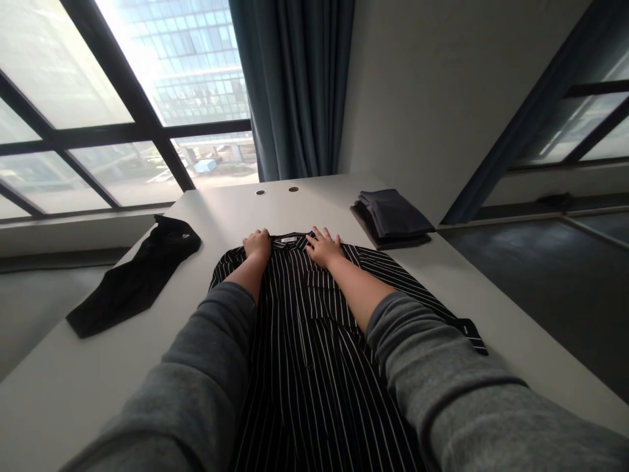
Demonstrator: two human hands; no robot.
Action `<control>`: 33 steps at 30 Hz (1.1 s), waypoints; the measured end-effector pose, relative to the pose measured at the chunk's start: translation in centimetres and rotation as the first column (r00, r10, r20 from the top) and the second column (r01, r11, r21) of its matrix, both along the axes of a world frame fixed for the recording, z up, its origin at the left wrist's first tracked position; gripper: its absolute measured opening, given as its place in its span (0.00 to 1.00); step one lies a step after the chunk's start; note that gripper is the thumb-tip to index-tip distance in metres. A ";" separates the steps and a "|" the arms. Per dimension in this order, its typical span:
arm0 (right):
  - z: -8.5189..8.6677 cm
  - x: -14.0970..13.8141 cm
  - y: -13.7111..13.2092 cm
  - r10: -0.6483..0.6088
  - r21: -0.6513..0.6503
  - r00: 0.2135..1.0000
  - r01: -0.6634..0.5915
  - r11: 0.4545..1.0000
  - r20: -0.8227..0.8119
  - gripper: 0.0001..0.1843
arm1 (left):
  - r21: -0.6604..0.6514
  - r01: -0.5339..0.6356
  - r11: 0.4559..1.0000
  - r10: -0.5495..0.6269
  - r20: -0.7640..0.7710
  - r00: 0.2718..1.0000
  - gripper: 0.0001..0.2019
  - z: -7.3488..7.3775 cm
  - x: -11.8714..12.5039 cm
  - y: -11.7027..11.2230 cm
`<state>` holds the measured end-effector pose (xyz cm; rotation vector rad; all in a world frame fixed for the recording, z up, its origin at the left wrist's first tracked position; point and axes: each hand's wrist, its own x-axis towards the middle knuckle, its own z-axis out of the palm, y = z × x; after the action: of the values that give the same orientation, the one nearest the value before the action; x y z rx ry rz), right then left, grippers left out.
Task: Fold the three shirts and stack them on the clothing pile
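Note:
A black shirt with white stripes (pixel 314 341) lies spread face up, its collar at the far end and its lower part running towards me. My left hand (pixel 258 244) is at the collar's left side, fingers curled onto the cloth by the shoulder. On the other side of the collar, my right hand (pixel 325 248) rests flat on the shirt with its fingers spread. A pale label shows inside the neck between both hands. The right sleeve stretches out to a cuff (pixel 470 334); my left forearm hides much of the left sleeve.
The shirt is on a white table (pixel 226 210). Left of it lies a black garment (pixel 140 275) with a small white logo. A folded dark grey garment stack (pixel 393 216) sits at the back right. Two round holes mark the table's far end, near a blue curtain (pixel 299 85) and windows.

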<state>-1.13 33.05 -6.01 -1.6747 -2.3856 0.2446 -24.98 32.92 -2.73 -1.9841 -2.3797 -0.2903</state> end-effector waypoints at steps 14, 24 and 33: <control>-0.1 -0.3 -0.3 0.036 0.002 0.999 -0.036 0.999 0.001 0.32 | -0.194 0.241 0.951 -0.241 0.021 0.970 0.31 -1.2 -0.4 -4.1; 5.3 8.4 -7.9 0.024 0.254 0.999 -0.015 0.967 -0.032 0.22 | 0.043 -0.024 0.999 0.025 -0.022 0.999 0.32 4.2 -6.8 -15.5; -0.5 26.7 -24.2 -0.322 0.243 0.945 0.301 0.922 0.051 0.24 | -0.199 -0.096 0.975 0.102 0.019 0.995 0.28 1.7 -11.0 -30.6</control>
<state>25.52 8.85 -6.52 -1.9478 -2.0638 -0.1618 -35.98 2.32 -1.05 -1.9394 -2.6086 -0.0821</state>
